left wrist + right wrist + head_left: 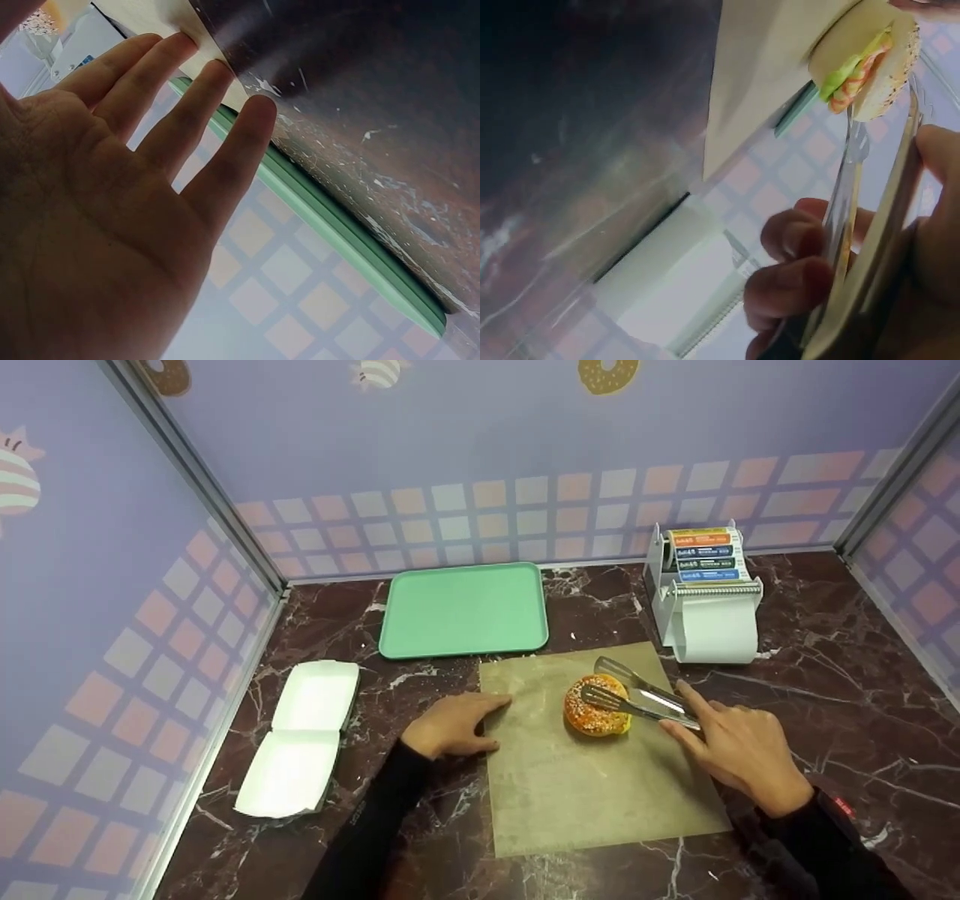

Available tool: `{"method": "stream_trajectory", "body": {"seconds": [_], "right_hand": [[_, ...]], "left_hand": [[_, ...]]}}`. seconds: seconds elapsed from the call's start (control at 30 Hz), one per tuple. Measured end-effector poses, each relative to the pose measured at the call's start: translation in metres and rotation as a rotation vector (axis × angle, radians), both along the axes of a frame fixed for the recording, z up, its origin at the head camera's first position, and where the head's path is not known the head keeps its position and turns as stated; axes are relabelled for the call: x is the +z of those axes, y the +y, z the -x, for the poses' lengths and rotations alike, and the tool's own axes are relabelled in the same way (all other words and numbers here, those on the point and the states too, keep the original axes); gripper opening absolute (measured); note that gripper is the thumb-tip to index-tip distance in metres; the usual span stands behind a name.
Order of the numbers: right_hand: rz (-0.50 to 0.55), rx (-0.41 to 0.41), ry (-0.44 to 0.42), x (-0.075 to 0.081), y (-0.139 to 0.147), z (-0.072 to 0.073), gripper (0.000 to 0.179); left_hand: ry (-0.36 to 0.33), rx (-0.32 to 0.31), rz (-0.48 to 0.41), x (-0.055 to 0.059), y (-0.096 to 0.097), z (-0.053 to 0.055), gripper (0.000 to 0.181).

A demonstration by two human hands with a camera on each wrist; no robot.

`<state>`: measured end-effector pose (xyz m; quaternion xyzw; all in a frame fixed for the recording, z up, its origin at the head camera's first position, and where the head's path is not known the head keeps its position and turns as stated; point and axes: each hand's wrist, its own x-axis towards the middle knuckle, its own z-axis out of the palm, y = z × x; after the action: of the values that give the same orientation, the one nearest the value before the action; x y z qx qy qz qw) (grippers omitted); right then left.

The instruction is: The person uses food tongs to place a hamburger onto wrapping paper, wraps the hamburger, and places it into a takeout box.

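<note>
A seeded burger [596, 706], with lettuce and other filling showing at its side in the right wrist view, sits on a sheet of brown parchment paper [585, 802]. My right hand [742, 746] grips a pair of metal tongs [652, 701]. One tong arm lies over the seeded top bun, while the other passes by the burger's far side in the head view. On the left, my left hand [454, 725] rests with spread, fairly straight fingers [229, 165] at the paper's left edge; its fingertips touch the sheet.
A white clamshell box [300, 739] lies unfolded at the left. The green tray [465, 611] stands by the back wall. At the back right is a label dispenser [705, 592] with white paper hanging from it. Walls border the dark marble counter [810, 697].
</note>
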<state>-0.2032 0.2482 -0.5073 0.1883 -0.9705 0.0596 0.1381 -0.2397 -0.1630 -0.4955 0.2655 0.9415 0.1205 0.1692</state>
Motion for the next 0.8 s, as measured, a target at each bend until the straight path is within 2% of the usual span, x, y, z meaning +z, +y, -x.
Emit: {"method": "stream_trajectory", "body": {"seconds": [0.23,0.37,0.5,0.63,0.8], "right_hand": [[0.081,-0.029,-0.206,-0.008,0.003,0.005,0.072],[0.132,-0.031,-0.266,-0.012,0.003,0.008,0.066],[0.149,-0.029,-0.254,-0.012,0.004,0.009,0.055],[0.142,-0.02,-0.224,-0.01,0.005,0.01,0.053],[0.108,-0.004,-0.095,-0.007,0.007,0.011,0.051]], "left_hand": [[-0.01,0.01,-0.003,-0.001,0.0,0.001,0.08],[-0.021,0.017,-0.006,0.0,0.001,0.001,0.081],[-0.021,0.017,-0.006,0.001,0.001,0.001,0.081],[-0.018,0.015,-0.014,0.001,0.0,0.001,0.081],[-0.029,0.015,-0.03,0.0,-0.001,0.001,0.081]]}}
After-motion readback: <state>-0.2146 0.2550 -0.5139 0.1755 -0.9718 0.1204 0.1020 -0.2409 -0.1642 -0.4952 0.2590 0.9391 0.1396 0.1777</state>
